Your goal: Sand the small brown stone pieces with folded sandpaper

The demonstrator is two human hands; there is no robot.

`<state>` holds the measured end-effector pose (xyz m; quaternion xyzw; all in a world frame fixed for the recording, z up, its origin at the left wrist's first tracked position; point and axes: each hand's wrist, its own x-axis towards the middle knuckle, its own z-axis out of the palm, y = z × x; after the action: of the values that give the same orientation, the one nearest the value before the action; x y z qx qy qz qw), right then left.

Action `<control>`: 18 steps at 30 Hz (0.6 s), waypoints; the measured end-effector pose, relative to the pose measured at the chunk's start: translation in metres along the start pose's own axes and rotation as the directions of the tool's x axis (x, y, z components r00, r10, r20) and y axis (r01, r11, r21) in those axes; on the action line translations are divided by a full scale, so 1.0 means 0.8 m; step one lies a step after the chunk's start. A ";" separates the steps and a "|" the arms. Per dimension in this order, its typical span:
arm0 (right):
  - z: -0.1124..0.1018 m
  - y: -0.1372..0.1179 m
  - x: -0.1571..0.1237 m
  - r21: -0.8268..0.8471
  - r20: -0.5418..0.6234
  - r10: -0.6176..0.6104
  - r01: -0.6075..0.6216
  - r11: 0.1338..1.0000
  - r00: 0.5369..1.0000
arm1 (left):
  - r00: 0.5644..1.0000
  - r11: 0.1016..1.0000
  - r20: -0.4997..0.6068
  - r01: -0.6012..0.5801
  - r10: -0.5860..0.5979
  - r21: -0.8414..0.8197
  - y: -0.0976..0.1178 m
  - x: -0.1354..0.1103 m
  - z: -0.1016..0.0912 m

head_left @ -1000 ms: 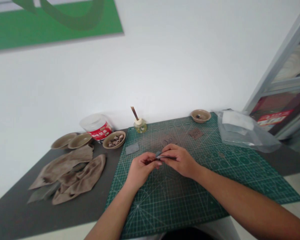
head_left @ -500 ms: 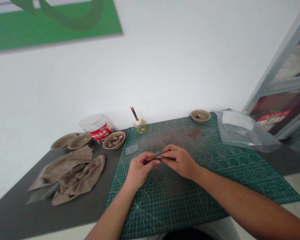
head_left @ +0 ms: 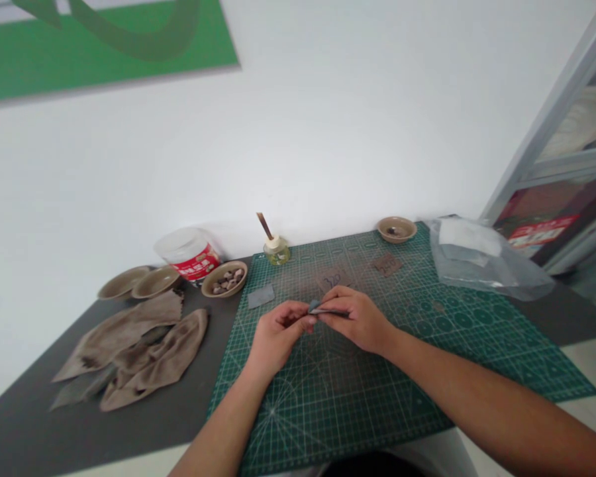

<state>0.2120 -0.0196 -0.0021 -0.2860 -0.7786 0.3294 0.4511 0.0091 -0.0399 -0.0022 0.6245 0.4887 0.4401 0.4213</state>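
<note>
Gripping the small grey strip (head_left: 325, 311) between the closed fingertips of the left hand (head_left: 279, 336) and right hand (head_left: 358, 320) steadies it above the cutting mat (head_left: 402, 397).

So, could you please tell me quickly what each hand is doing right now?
Left hand: closed, fingers pinching a small grey strip.
Right hand: closed, fingers pinching the same strip.

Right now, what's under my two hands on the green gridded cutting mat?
Only the green cutting mat with its printed grid shows below your left hand and right hand; the patch directly under the palms is covered. A thin grey strip is pinched between them.
</note>
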 end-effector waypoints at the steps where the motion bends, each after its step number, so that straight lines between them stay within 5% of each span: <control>1: 0.001 0.000 0.000 0.002 0.000 -0.003 0.003 1.000 1.000 | 1.000 1.000 0.004 0.003 -0.003 -0.004 0.000 0.000 0.000; 18: 0.001 0.000 0.001 0.006 -0.002 0.009 -0.009 1.000 1.000 | 0.999 0.998 -0.013 0.030 -0.030 -0.054 -0.001 0.002 0.003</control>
<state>0.2111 -0.0191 -0.0020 -0.2884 -0.7760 0.3334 0.4511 0.0117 -0.0387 -0.0034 0.6026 0.4889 0.4510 0.4411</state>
